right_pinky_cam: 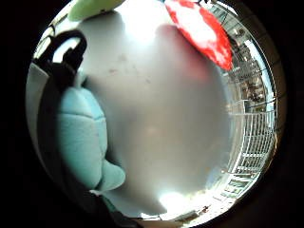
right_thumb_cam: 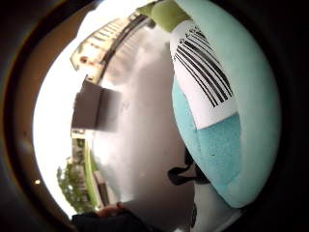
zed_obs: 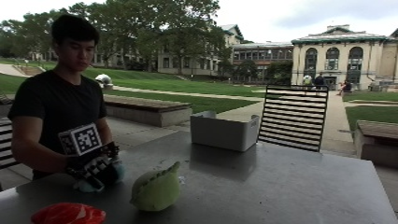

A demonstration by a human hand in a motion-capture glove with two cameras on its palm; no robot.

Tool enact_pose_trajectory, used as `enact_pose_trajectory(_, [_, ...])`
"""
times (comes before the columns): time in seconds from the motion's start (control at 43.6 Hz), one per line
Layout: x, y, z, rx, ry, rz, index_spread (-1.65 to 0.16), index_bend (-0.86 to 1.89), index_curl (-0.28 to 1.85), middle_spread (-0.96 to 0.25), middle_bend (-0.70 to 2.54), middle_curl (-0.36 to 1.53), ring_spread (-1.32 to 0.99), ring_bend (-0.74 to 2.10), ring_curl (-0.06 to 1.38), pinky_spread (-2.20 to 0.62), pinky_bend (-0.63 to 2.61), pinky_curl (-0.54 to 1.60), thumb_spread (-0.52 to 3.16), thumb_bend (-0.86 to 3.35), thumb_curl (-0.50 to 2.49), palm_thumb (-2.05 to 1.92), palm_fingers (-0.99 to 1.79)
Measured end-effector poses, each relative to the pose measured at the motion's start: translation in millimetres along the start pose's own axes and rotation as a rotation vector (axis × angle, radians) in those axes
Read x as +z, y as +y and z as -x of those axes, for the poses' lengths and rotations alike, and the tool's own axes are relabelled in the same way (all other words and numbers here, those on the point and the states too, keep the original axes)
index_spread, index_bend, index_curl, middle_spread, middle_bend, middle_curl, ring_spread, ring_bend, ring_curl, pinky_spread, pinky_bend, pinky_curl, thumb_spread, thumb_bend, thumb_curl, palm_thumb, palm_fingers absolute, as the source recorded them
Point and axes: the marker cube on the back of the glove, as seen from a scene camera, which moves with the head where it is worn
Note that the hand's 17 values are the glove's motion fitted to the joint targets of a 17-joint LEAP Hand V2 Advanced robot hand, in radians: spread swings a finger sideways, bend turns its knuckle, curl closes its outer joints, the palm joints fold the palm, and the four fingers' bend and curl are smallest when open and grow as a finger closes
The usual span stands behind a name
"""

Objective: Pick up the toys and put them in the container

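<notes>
In the outside view my gloved right hand (zed_obs: 95,167) grips a light blue plush toy (zed_obs: 117,171) low over the table's near left corner. Whether the toy touches the tabletop I cannot tell. The same blue plush (right_thumb_cam: 227,145) fills much of the thumb side palm view, showing a white barcode label (right_thumb_cam: 203,72), and it lies against the palm (right_pinky_cam: 80,137) in the little finger side view. A green plush toy (zed_obs: 155,189) stands on the table just to the right of the hand. A red toy (zed_obs: 68,213) lies at the front edge. The grey open container (zed_obs: 223,131) sits at the table's far side.
The grey tabletop (zed_obs: 280,186) stretches between the toys and the container. A black slatted chair (zed_obs: 292,116) stands behind the table beside the container. The person stands at the table's left end.
</notes>
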Motion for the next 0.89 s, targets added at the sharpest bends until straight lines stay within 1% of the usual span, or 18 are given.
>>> enact_pose_trajectory(0.046, [-2, 0, 3, -0.016, 0.023, -0.045, -0.16, 0.37, 0.49, -0.26, 0.62, 0.57, -0.44, 0.82, 0.47, -0.44, 0.60, 0.41, 0.83, 0.28, 0.47, 0.76, 1.33])
enact_pose_trajectory(0.069, [-3, -1, 4, -0.021, 0.032, -0.060, -0.16, 0.36, 0.49, -0.26, 0.63, 0.58, -0.44, 0.82, 0.47, -0.44, 0.62, 0.42, 0.80, 0.27, 0.48, 0.76, 1.29])
enact_pose_trajectory(0.092, [-3, -2, 4, -0.026, 0.038, -0.071, -0.16, 0.39, 0.51, -0.26, 0.66, 0.59, -0.42, 0.87, 0.49, -0.44, 0.60, 0.41, 0.77, 0.28, 0.49, 0.78, 1.37])
enact_pose_trajectory(0.183, [-5, -12, 3, -0.059, 0.060, -0.078, -0.15, 0.51, 0.55, -0.24, 0.73, 0.61, -0.39, 0.94, 0.51, -0.45, 0.57, 0.41, 0.62, 0.26, 0.54, 0.80, 1.42])
enact_pose_trajectory(0.39, [-6, -25, 10, -0.051, 0.116, 0.035, -0.10, 0.70, 0.63, -0.12, 0.79, 0.62, -0.29, 1.04, 0.53, -0.46, 0.64, 0.43, 0.52, 0.28, 0.61, 0.88, 1.39])
enact_pose_trajectory(0.527, [-14, -36, 20, -0.057, 0.165, 0.106, -0.05, 0.81, 0.66, -0.02, 0.80, 0.61, -0.20, 1.06, 0.52, -0.45, 0.67, 0.44, 0.58, 0.37, 0.66, 0.97, 1.36])
enact_pose_trajectory(0.619, [-27, -46, 35, -0.066, 0.148, 0.123, -0.03, 0.84, 0.68, 0.03, 0.81, 0.60, -0.18, 1.09, 0.52, -0.45, 0.68, 0.44, 0.60, 0.39, 0.68, 0.96, 1.35])
enact_pose_trajectory(0.665, [-40, -54, 47, -0.071, 0.134, 0.119, -0.03, 0.85, 0.68, 0.02, 0.83, 0.60, -0.21, 1.12, 0.52, -0.46, 0.67, 0.44, 0.56, 0.34, 0.68, 0.91, 1.33])
enact_pose_trajectory(0.688, [-47, -59, 54, -0.076, 0.129, 0.116, -0.04, 0.83, 0.68, -0.03, 0.89, 0.62, -0.24, 1.12, 0.52, -0.45, 0.67, 0.44, 0.52, 0.26, 0.68, 0.81, 1.32])
enact_pose_trajectory(0.757, [-74, -78, 77, -0.097, 0.119, 0.112, -0.07, 0.80, 0.68, -0.09, 0.95, 0.63, -0.28, 1.15, 0.53, -0.45, 0.70, 0.44, 0.49, 0.18, 0.68, 0.71, 1.29])
enact_pose_trajectory(0.894, [-136, -119, 134, -0.136, 0.144, 0.055, -0.12, 0.75, 0.70, -0.18, 1.02, 0.65, -0.32, 1.21, 0.54, -0.45, 0.73, 0.45, 0.50, 0.10, 0.71, 0.61, 1.24])
